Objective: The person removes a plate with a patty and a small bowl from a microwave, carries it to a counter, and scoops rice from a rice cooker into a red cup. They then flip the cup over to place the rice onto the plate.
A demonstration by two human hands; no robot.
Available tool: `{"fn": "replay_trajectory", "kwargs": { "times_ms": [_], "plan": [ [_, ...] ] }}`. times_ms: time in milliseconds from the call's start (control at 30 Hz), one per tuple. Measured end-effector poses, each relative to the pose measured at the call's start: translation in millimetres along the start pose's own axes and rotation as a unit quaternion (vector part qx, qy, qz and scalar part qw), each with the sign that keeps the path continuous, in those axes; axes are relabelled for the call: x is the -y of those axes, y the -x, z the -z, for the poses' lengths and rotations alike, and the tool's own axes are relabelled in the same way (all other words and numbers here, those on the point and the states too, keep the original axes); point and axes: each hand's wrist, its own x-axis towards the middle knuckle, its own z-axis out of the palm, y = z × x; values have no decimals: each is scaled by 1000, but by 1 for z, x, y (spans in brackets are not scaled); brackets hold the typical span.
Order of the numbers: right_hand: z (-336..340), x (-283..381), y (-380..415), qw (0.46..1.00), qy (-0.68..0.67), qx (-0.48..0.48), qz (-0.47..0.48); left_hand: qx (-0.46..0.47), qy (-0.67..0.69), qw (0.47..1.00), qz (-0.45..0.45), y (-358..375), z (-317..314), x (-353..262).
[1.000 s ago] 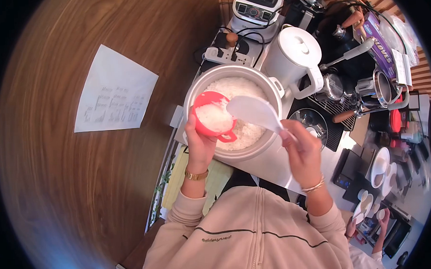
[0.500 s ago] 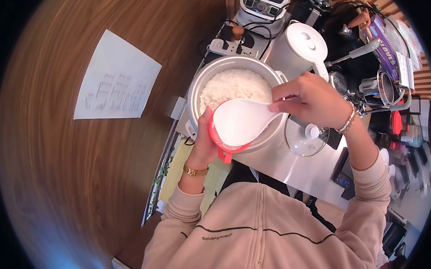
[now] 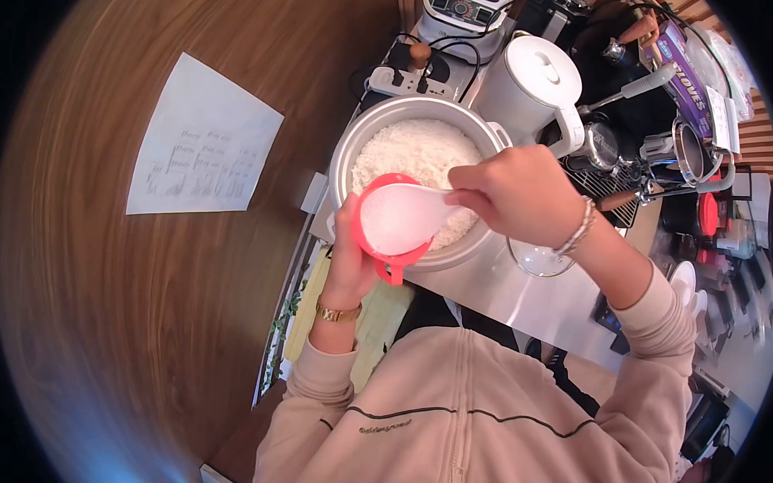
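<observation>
Cooked white rice point(image 3: 421, 147) fills much of a round rice cooker pot point(image 3: 343, 158) on the counter. Over its near side, my left hand point(image 3: 350, 255) is closed around a red cup point(image 3: 393, 269) with a handle. My right hand point(image 3: 521, 194) pinches the handle of a white rice paddle point(image 3: 398, 217). The broad blade of the paddle lies over the mouth of the cup, tilted down into it, and hides most of what the cup holds.
Beside the pot stands a white lidded kettle point(image 3: 538, 79). A glass lid point(image 3: 540, 257) lies to the right of the pot. Farther back are a blender base point(image 3: 466, 19) and a power strip point(image 3: 406, 81). A printed sheet point(image 3: 204, 137) hangs on the wood panel at left.
My right hand and the paddle have moved left and slightly down, with the blade now deeper over the cup. The cup has shifted a little left.
</observation>
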Motion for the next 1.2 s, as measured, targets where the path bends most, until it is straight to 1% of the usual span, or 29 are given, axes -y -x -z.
{"fn": "replay_trajectory", "kwargs": {
  "times_ms": [33, 67, 100, 133, 233, 333, 367, 467, 500, 600, 633, 733, 800, 833, 933, 1033, 1133, 1200],
  "plan": [
    [5, -3, 3, 1000, -17, -5, 3, -14, 21, 1000, -15, 5, -4, -3],
    [10, -7, 7, 999, -34, -21, -30, -30, 43, 998, -31, 9, -4, -6],
    [15, -12, 12, 996, -51, -36, -62, -25, 42, 998, -38, 8, 16, -3],
    [17, -15, 15, 992, -68, -51, -94, -57, 17, 996, -65, 8, 23, 0],
    [7, -14, 18, 985, 78, -61, -142, -153, -57, 975, -154, 10, 25, 6],
    [-19, -3, 11, 978, 167, -21, -125, -167, -22, 962, -214, 21, 28, 14],
    [-24, 5, 8, 977, 182, -26, -104, -169, -13, 957, -233, 26, 29, 17],
    [-47, 18, -9, 976, 188, -92, -55, -185, 18, 942, -279, 39, 34, 21],
    [-51, 19, -15, 976, 194, -90, -30, -193, 34, 938, -287, 41, 35, 21],
    [-60, 21, -24, 980, 188, -71, 0, -234, 74, 920, -307, 45, 42, 29],
    [-58, 24, -22, 980, 190, -55, -17, -253, 86, 912, -311, 46, 45, 32],
    [-31, 38, 1, 977, 202, -1, -69, -218, 74, 924, -305, 52, 50, 36],
    [-20, 43, 11, 967, 236, 30, -87, -239, 73, 921, -298, 51, 50, 44],
    [-25, 44, 13, 967, 240, 29, -81, -245, 72, 921, -294, 49, 48, 48],
    [-49, 42, 22, 964, 254, 33, -75, -248, 125, 911, -306, 41, 33, 61],
    [-68, 45, 25, 967, 242, 57, -63, -221, 80, 893, -383, 32, 35, 82],
    [-81, 36, 23, 973, 200, 99, -58, -258, -69, 878, -397, 30, 40, 98],
    [-84, 32, 20, 974, 191, 108, -60, -260, -14, 871, -417, 23, 36, 110]
  ]
}}
